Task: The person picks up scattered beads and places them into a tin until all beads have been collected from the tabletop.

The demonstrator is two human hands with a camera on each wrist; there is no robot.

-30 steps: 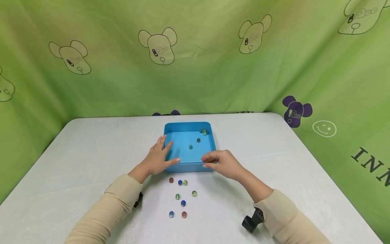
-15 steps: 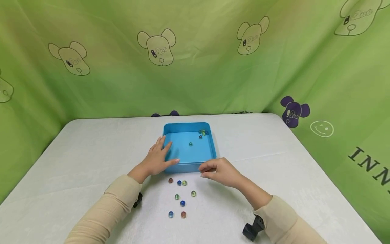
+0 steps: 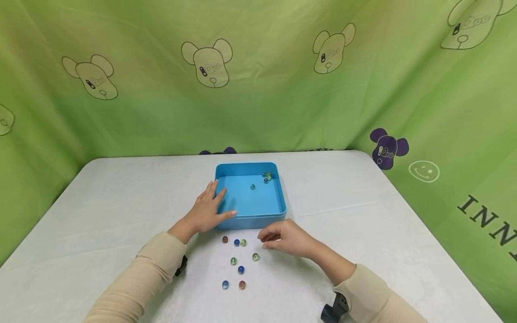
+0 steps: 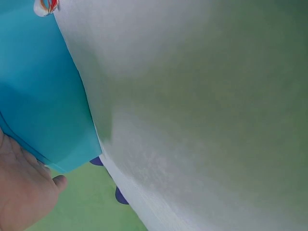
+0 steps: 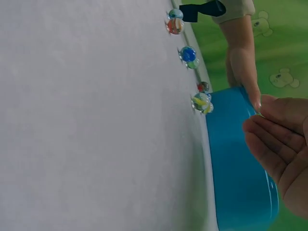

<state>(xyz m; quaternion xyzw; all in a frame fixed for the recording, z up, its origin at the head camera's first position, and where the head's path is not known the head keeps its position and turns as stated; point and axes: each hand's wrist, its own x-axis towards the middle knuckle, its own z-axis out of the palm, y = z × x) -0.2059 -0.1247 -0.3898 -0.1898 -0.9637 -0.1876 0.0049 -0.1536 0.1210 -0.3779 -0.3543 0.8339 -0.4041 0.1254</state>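
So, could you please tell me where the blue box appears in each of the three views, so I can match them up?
Head: the blue box is near the centre, slightly below the middle.
Left wrist: it fills the upper left, cut off by the picture's edge.
Right wrist: it is at lower right, partly behind the right hand.
Shared landmark: the left hand, at the box in every view.

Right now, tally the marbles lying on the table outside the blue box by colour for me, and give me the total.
Reddish-brown marbles: 2
Blue marbles, dark and light: 3
Green and yellow-green marbles: 3
Total on the table: 8
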